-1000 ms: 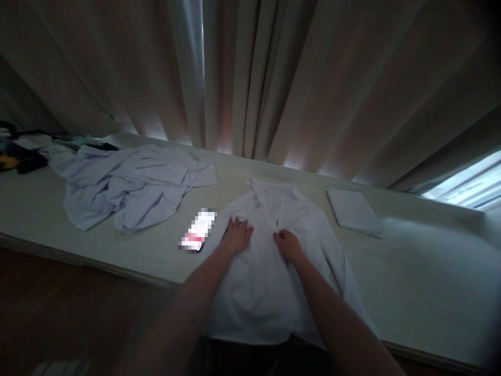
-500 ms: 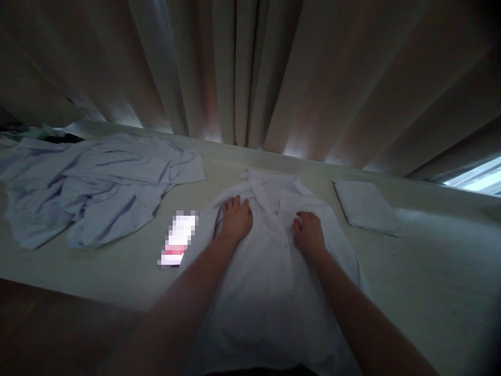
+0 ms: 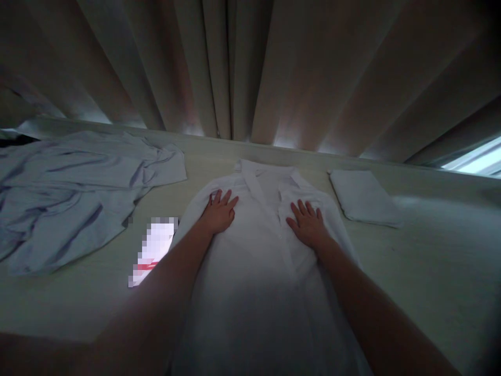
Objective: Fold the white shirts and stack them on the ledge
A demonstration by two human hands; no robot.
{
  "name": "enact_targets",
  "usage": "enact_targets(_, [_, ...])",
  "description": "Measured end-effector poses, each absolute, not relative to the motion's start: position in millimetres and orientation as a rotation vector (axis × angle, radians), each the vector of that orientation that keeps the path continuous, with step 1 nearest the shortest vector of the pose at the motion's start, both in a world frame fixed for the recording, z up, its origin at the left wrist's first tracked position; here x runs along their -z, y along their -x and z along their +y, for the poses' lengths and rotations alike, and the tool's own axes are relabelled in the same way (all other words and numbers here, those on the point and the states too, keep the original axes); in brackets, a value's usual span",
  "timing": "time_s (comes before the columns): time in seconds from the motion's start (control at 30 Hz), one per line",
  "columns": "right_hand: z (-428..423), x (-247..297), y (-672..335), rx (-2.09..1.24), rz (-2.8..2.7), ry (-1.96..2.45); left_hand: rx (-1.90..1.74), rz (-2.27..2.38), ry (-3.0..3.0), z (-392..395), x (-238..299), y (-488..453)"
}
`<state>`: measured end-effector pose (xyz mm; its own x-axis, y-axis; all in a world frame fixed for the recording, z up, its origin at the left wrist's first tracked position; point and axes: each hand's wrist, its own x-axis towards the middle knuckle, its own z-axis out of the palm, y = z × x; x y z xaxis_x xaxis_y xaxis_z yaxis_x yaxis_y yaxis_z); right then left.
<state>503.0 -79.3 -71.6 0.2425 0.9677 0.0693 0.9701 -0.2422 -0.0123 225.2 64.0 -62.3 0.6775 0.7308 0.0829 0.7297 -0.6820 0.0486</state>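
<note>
A white button-up shirt (image 3: 250,261) lies spread out in front of me, its collar at the far end and its lower part running out of the bottom of the view. My left hand (image 3: 221,213) rests on the left side of the shirt's chest, fingers spread. On the other side of the button strip, my right hand (image 3: 308,223) lies with fingers apart on the right chest. Both palms face down on the cloth, and neither hand grips it.
Left of the shirt, a phone with a lit, pixelated screen (image 3: 154,248) lies on the pale surface (image 3: 422,261). Farther left is a crumpled heap of white cloth (image 3: 78,188). A folded white cloth (image 3: 366,196) sits at the right. Curtains (image 3: 313,73) hang behind.
My hands have moved apart, the left one going outward to the left, and their fingers have spread from a more curled pose. The shirt front looks smoother. The camera view has shifted.
</note>
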Motion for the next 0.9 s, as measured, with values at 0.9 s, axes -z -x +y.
enact_targets(0.9, [-206.2, 46.8, -440.0, 0.001, -2.012, 2.315, -0.117, 1.280, -2.787, -134.4, 43.3, -200.1])
